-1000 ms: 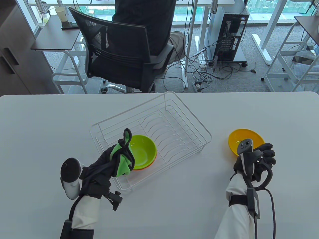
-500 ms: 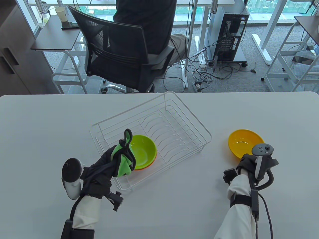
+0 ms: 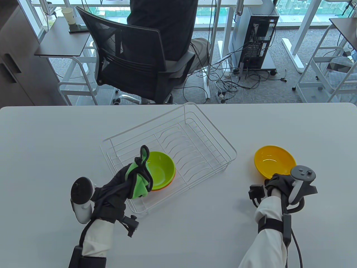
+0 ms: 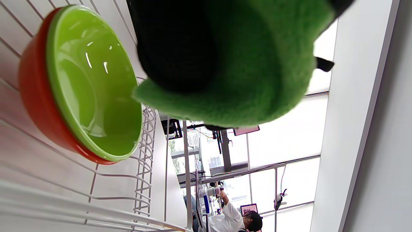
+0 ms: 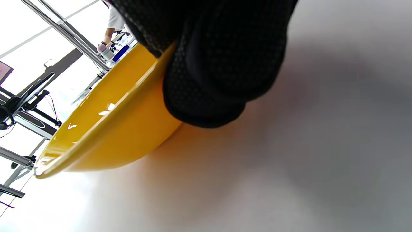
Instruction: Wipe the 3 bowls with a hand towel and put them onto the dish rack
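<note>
A green bowl (image 3: 160, 167) sits nested in an orange-red bowl (image 3: 163, 188) at the near left end of the white wire dish rack (image 3: 223, 137). My left hand (image 3: 131, 181) holds a bunched green towel (image 3: 138, 187) just over the rack's near edge, beside those bowls. In the left wrist view the towel (image 4: 244, 64) hangs close above the green bowl (image 4: 93, 80) and the orange-red bowl (image 4: 32, 87). A yellow bowl (image 3: 273, 160) stands on the table right of the rack. My right hand (image 3: 279, 182) grips its near rim; gloved fingers (image 5: 222, 64) curl over the yellow bowl (image 5: 116, 129).
The white table (image 3: 55, 139) runs wide on both sides of the rack. Beyond its far edge a person sits in a black office chair (image 3: 134, 61), with a computer tower (image 3: 258, 36) and floor cables (image 3: 231, 81) nearby.
My right hand has swung from the yellow bowl's right side to its near rim and closed on it. The bowl has shifted slightly left. The left hand with the towel has barely moved.
</note>
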